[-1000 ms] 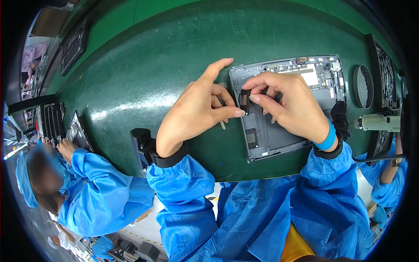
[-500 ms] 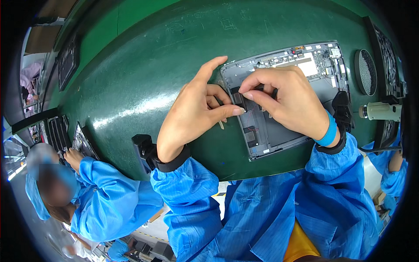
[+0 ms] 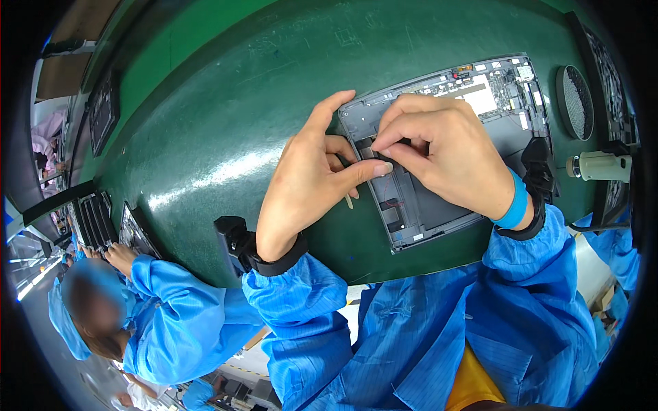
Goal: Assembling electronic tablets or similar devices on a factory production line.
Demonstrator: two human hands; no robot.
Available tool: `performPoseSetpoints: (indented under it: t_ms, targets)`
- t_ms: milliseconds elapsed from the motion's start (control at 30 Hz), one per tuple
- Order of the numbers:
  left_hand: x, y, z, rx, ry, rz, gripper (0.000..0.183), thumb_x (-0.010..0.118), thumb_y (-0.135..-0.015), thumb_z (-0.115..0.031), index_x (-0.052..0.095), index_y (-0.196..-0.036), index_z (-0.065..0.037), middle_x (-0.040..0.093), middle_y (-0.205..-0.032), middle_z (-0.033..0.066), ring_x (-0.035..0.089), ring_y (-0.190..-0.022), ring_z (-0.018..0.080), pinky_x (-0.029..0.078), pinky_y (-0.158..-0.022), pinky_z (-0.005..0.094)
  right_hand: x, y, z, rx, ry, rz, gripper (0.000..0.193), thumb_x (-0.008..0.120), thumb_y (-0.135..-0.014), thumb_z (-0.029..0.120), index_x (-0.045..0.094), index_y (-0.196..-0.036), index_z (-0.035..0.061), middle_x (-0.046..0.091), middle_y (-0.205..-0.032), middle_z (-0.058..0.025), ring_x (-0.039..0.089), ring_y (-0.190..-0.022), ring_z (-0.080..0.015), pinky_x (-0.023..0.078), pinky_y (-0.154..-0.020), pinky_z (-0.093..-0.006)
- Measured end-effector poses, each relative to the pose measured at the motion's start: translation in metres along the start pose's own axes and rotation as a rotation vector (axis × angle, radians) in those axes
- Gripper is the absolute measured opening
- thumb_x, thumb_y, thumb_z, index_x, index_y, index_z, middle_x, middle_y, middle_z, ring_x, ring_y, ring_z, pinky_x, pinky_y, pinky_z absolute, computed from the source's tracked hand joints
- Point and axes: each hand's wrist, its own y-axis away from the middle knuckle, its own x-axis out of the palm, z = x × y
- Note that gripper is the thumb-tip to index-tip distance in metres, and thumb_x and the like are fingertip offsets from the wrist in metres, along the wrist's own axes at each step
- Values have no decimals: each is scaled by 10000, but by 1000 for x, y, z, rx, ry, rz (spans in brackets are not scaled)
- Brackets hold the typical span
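As hands (image 3: 305, 175) (image 3: 452, 154) overlap it (L side), elec. device (image 3: 449, 202) lies beneath.

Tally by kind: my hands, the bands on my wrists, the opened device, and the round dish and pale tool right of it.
Left hand and right hand: 2
Black wristbands: 2
Blue wristband: 1
Opened device: 1
Round dish: 1
Pale tool: 1
Total: 8

Bench (image 3: 205, 151) I work at is deep green, streaked with white glare. Open casing (image 3: 445, 205): dark grey; its thin wire (image 3: 392, 203), red; inner panel (image 3: 482, 102), white. My sleeves (image 3: 291, 291) are bright blue, finely lined; right wristband (image 3: 515, 202), teal-blue; wrist straps (image 3: 282, 260), black; shirt (image 3: 476, 380), yellow.
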Motion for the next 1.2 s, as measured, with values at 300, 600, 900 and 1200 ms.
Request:
performPoseSetpoints:
  t_ms: [300,600,900,1200]
  targets:
    - [11,-4,0,-24,-16,-44,736,744,-709,-72,336,-1316,10,594,-578,102,583,-465,151,407,-398,256,-1,5,-7,-79,66,11,108,648,-695,-26,653,-800,-3,623,-798,-88,604,-654,-261,479,-576,-309]
    - [7,0,-2,-58,91,-40,620,714,-727,-11,370,-1243,-15,588,-621,99,561,-462,138,405,-383,266,-72,49,65,-212,49,-208,130,594,-774,21,640,-890,-15,606,-861,-174,559,-662,-215,474,-615,-272]
    - [-3,-12,-21,-110,5,-9,679,708,-703,29,345,-1276,9,559,-557,63,559,-423,143,430,-375,229,-118,98,-23,-368,323,-1294,617,685,-720,10,386,-1257,-47,397,-1296,-209,411,-1212,-289,334,-1025,-415]
    - [5,-24,-26,-58,-17,89,671,680,-711,71,317,-1273,15,592,-623,95,566,-451,148,458,-414,242,-169,103,-36,89,-856,-454,554,658,-803,290,455,-1196,-44,636,-924,-169,634,-707,-181,516,-624,-269]
